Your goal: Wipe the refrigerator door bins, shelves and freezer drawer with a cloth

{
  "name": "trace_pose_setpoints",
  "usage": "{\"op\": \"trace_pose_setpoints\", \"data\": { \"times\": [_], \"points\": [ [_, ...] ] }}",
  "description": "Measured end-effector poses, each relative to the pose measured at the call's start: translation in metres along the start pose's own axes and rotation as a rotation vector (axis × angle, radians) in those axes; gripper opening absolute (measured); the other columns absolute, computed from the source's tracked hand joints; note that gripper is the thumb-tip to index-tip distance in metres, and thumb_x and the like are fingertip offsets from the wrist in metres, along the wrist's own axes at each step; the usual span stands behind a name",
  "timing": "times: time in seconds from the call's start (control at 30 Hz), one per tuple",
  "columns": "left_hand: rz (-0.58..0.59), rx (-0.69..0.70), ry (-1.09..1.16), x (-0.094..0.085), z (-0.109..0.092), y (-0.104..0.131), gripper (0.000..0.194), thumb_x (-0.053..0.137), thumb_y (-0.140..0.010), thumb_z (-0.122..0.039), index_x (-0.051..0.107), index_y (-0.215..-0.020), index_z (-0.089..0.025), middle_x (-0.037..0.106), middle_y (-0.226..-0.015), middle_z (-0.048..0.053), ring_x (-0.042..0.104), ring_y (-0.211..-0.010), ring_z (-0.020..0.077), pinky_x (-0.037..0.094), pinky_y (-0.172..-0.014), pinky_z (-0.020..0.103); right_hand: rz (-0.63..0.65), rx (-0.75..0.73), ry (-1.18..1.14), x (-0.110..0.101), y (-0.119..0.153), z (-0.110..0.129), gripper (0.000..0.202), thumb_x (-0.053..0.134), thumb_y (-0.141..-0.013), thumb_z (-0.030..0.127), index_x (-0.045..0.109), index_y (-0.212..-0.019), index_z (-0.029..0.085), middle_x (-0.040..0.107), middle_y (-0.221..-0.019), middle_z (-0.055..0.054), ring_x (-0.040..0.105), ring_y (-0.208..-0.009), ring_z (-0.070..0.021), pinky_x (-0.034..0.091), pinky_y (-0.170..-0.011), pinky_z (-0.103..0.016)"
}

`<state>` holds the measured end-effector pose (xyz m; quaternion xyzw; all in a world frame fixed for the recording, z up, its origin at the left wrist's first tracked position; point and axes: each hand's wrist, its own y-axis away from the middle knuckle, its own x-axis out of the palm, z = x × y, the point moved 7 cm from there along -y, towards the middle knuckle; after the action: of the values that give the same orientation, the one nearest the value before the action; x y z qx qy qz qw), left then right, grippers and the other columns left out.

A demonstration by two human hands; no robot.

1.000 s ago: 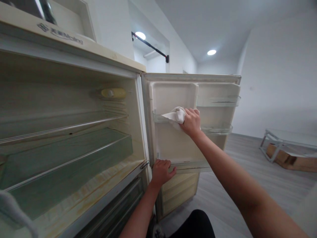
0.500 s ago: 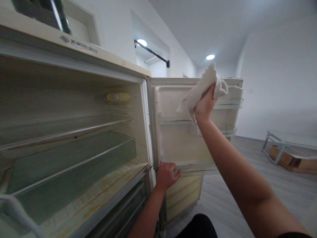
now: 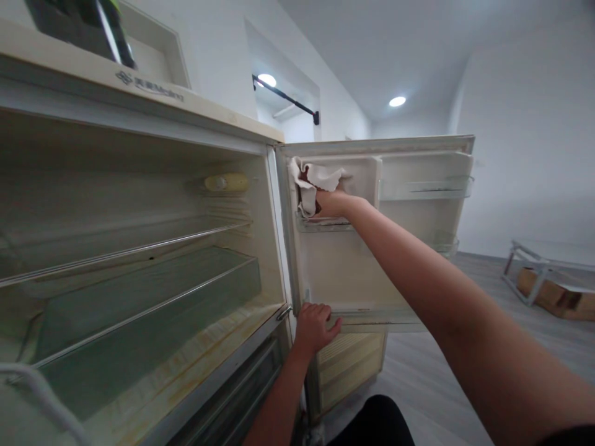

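A white cloth (image 3: pixel 325 176) is bunched in my right hand (image 3: pixel 331 203), whose fingers are partly hidden by its folds. That hand reaches into the upper, hinge-side pocket of the open refrigerator door (image 3: pixel 344 266), with the cloth against the inner panel just above a clear door shelf (image 3: pixel 328 227). My left hand (image 3: pixel 314 327) grips the lower part of the same door near the hinge, its fingers bent over the edge of the bottom door shelf (image 3: pixel 372 321) and its thumb apart.
To the left is the refrigerator compartment (image 3: pixel 253 248), with a glass shelf (image 3: pixel 139 249), a greenish clear drawer (image 3: pixel 153 334) and yellow-brown stains on its floor. A second, lower door (image 3: pixel 351 368) also stands open. A low glass table (image 3: pixel 553 260) and a cardboard box (image 3: pixel 558 294) are at right.
My right hand has moved left and down with the cloth, from in front of the door's upper middle into its hinge-side pocket. The door has swung slightly; my left hand keeps its hold.
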<state>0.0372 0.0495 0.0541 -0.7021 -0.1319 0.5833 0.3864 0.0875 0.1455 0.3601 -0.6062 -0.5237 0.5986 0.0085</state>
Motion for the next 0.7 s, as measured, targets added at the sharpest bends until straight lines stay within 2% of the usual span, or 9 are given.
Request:
{"op": "trace_pose_setpoints", "data": {
  "times": [0.07,0.13,0.23,0.33,0.5,0.7],
  "points": [
    [-0.003,0.006,0.002,-0.001,0.001,0.001,0.025,0.062,-0.087,-0.042,0.055,-0.073,-0.023,0.067,-0.072,0.002,0.064,-0.075,0.0214,0.041,-0.08,0.039,0.03,-0.061,0.031,-0.005,0.007,-0.003,0.081,0.073,-0.078,0.028,0.04,-0.152,0.015,0.039,-0.157,-0.016,0.037,-0.143,-0.0345,0.032,-0.115,-0.046],
    [-0.009,0.013,0.007,-0.003,0.001,0.002,0.025,0.062,-0.088,-0.042,0.054,-0.073,-0.023,0.067,-0.071,0.002,0.064,-0.075,0.0212,0.041,-0.079,0.039,0.033,-0.056,0.085,-0.015,0.017,-0.01,0.083,0.07,-0.08,0.022,0.034,-0.154,0.019,0.032,-0.161,-0.017,0.039,-0.14,-0.0353,0.033,-0.113,-0.048],
    [-0.023,0.026,0.007,-0.003,0.001,0.003,0.025,0.061,-0.088,-0.042,0.054,-0.072,-0.024,0.066,-0.07,0.001,0.064,-0.074,0.021,0.041,-0.079,0.039,-0.045,0.015,0.203,-0.034,0.031,-0.02,0.075,0.07,-0.08,0.017,0.04,-0.148,0.018,0.03,-0.159,-0.019,0.038,-0.136,-0.0381,0.036,-0.107,-0.055],
    [-0.038,0.028,0.003,-0.003,0.0,0.003,0.025,0.061,-0.088,-0.042,0.053,-0.072,-0.024,0.066,-0.07,0.001,0.064,-0.074,0.0213,0.041,-0.079,0.039,-0.108,0.152,0.243,-0.044,0.039,-0.031,0.062,0.068,-0.083,0.021,0.046,-0.14,0.012,0.04,-0.147,-0.024,0.039,-0.131,-0.0401,0.044,-0.097,-0.055],
    [-0.044,0.013,-0.011,0.0,-0.002,0.0,0.026,0.061,-0.088,-0.042,0.053,-0.072,-0.024,0.066,-0.07,0.001,0.064,-0.074,0.0213,0.041,-0.078,0.039,-0.017,0.212,0.169,-0.03,0.039,-0.041,0.055,0.068,-0.083,0.023,0.051,-0.133,0.008,0.05,-0.134,-0.026,0.048,-0.122,-0.0382,0.047,-0.093,-0.05],
    [-0.063,0.03,-0.045,0.002,-0.003,-0.001,0.027,0.062,-0.088,-0.043,0.053,-0.071,-0.023,0.065,-0.069,0.0,0.062,-0.072,0.0203,0.041,-0.077,0.039,0.192,0.173,0.03,-0.013,0.037,-0.045,0.043,0.068,-0.083,0.04,0.065,-0.116,0.012,0.063,-0.12,-0.019,0.064,-0.102,-0.0313,0.052,-0.088,-0.039]
  ]
}}
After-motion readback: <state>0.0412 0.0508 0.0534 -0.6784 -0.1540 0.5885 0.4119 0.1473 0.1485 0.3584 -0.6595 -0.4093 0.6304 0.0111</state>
